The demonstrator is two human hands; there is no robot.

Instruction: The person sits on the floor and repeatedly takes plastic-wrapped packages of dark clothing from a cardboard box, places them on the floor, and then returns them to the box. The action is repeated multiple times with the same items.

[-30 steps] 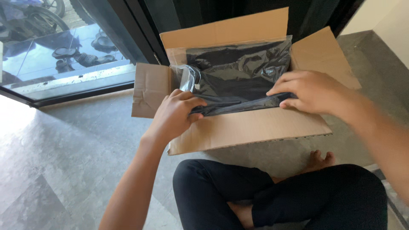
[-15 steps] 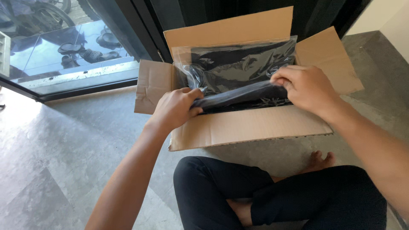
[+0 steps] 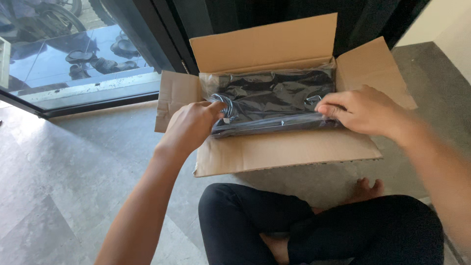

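Both hands have slid outward along the plastic-wrapped dark item lying crosswise in the cardboard box (flaps open), left hand and right hand pinching its ends.

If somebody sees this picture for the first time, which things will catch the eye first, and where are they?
First comes the open cardboard box on the grey floor, centre of the view, flaps spread. Inside lies a dark item wrapped in clear plastic; the left hand grips its left end, and the right hand presses on its right end. At the bottom, crossed legs in black trousers show.
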